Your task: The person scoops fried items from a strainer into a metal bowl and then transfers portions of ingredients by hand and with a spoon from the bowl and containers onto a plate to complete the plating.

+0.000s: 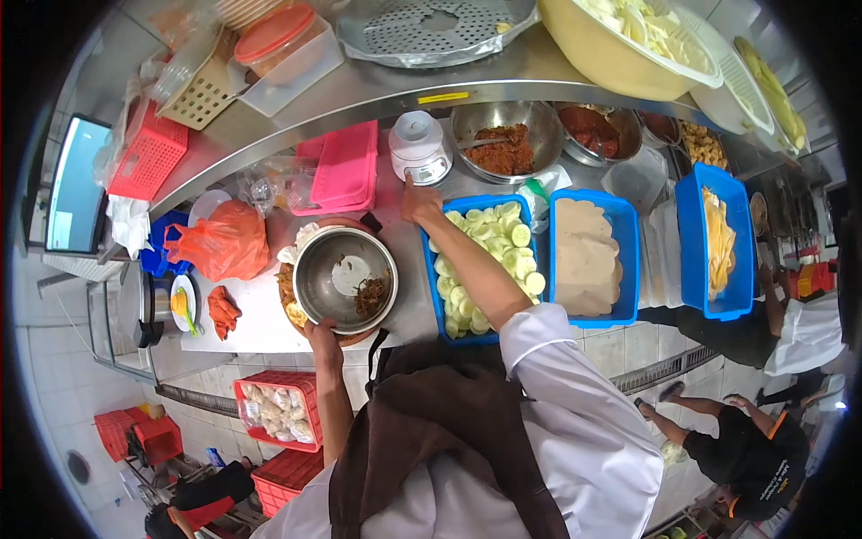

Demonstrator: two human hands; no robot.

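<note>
My left hand (pixel 324 337) grips the near rim of a stainless steel bowl (pixel 311 269), which has some dark shredded food in its bottom. The bowl is over a round brown container that shows at its edges. My right hand (pixel 421 201) reaches forward, one finger touching the front panel of a white digital kitchen scale (pixel 423 151); it holds nothing. Beneath my right forearm is a blue tub of sliced cucumber (pixel 465 313). Behind it, to the right of the scale, a steel bowl of reddish-brown minced food (pixel 502 151) has a spoon in it.
Right of the cucumber stand a blue tub with brown paper sheets (pixel 584 259) and another blue tub (pixel 693 249) with yellow food. Pink baskets (pixel 345 168) and an orange plastic bag (pixel 232 239) lie left. A steel shelf edge (pixel 377 94) crosses above. Other people are lower right and lower left.
</note>
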